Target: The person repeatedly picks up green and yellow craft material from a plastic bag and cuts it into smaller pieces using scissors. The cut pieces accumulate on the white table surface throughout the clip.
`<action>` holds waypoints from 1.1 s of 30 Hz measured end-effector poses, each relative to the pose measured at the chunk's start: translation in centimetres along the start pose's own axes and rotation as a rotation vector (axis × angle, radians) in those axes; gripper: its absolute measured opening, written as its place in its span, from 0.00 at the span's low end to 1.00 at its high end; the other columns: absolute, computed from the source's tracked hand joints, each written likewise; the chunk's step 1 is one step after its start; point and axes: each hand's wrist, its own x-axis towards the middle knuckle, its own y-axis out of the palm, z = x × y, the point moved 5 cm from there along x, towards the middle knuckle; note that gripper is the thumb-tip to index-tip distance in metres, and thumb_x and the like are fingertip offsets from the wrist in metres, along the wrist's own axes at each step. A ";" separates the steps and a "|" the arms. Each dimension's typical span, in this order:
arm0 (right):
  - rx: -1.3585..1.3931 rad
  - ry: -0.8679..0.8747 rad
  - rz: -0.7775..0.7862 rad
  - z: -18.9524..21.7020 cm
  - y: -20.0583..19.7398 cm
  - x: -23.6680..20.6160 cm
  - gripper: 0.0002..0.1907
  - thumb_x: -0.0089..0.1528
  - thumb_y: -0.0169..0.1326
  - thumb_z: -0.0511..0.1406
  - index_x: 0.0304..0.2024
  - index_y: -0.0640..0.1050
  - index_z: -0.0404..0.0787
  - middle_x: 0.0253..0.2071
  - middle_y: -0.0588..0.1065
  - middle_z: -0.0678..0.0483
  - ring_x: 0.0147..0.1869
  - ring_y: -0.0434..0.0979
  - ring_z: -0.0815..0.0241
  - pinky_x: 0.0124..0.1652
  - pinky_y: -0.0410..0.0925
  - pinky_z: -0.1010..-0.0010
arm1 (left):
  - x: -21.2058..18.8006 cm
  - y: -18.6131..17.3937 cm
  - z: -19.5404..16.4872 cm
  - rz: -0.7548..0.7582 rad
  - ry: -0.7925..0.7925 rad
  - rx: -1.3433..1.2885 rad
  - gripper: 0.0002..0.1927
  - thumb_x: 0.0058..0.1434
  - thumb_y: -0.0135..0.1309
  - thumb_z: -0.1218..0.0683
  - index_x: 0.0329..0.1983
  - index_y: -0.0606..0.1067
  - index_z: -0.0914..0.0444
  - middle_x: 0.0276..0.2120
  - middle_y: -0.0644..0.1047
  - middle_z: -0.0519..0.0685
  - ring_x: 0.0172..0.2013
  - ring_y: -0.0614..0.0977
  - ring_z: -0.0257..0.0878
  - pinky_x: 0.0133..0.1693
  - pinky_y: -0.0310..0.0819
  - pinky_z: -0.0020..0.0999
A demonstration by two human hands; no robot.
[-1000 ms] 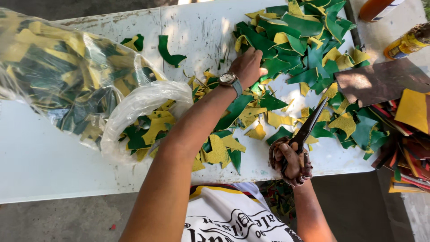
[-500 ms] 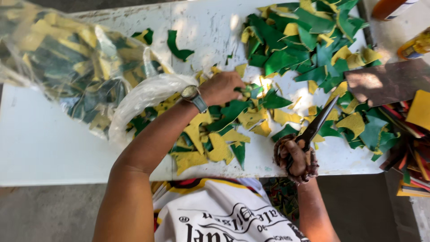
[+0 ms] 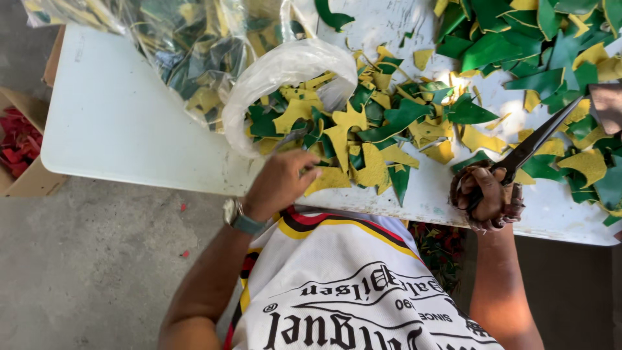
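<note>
The white table [image 3: 116,129] is bare at its left part, up to the front edge. The left hand [image 3: 282,181] lies at this edge, fingers curled on yellow and green scraps [image 3: 363,139] beside the open plastic bag [image 3: 285,71]. The right hand [image 3: 489,198] grips black scissors [image 3: 531,146], blades closed, pointing away.

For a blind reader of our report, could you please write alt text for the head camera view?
Seen from above, a person's left hand rests on yellow and green scraps at the mouth of a clear plastic bag on a white table. The right hand holds large scissors, blades closed.
</note>
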 end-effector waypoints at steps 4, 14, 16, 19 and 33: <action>-0.035 -0.024 0.041 0.3 1.3 -0.7 0.09 0.71 0.50 0.31 0.34 0.74 0.39 0.28 0.72 0.52 0.20 0.69 0.61 0.20 0.63 0.72 | -4.8 1.5 0.2 -0.085 0.018 -0.001 0.15 0.59 0.63 0.55 0.47 0.78 0.66 0.45 0.78 0.57 0.45 0.81 0.54 0.46 0.77 0.43; -0.091 -0.038 -0.028 1.2 2.0 -1.0 0.07 0.70 0.51 0.29 0.35 0.73 0.40 0.29 0.72 0.53 0.22 0.69 0.62 0.21 0.64 0.73 | 0.8 8.8 -5.1 0.021 0.413 0.211 0.28 0.56 0.61 0.53 0.60 0.71 0.64 0.48 0.77 0.57 0.45 0.80 0.51 0.46 0.76 0.45; -0.071 -0.040 -0.019 1.2 1.8 -0.8 0.09 0.70 0.49 0.29 0.33 0.73 0.39 0.28 0.72 0.53 0.20 0.68 0.61 0.20 0.64 0.72 | 2.8 10.1 -4.4 0.175 0.292 0.259 0.27 0.61 0.60 0.54 0.63 0.69 0.62 0.42 0.79 0.54 0.38 0.82 0.50 0.40 0.78 0.44; -0.047 -0.037 -0.015 1.0 1.3 -0.5 0.09 0.70 0.48 0.29 0.33 0.72 0.40 0.27 0.72 0.52 0.19 0.68 0.60 0.20 0.64 0.71 | 4.0 9.6 -4.0 0.072 0.291 0.147 0.22 0.71 0.52 0.57 0.67 0.67 0.64 0.36 0.80 0.54 0.30 0.83 0.47 0.30 0.76 0.42; -0.031 -0.038 -0.010 0.4 0.2 -0.5 0.09 0.70 0.47 0.29 0.34 0.73 0.40 0.27 0.71 0.53 0.20 0.67 0.61 0.21 0.63 0.71 | 4.8 0.5 -2.0 -0.152 0.043 -0.732 0.30 0.63 0.55 0.70 0.68 0.68 0.64 0.61 0.68 0.50 0.56 0.80 0.34 0.53 0.82 0.26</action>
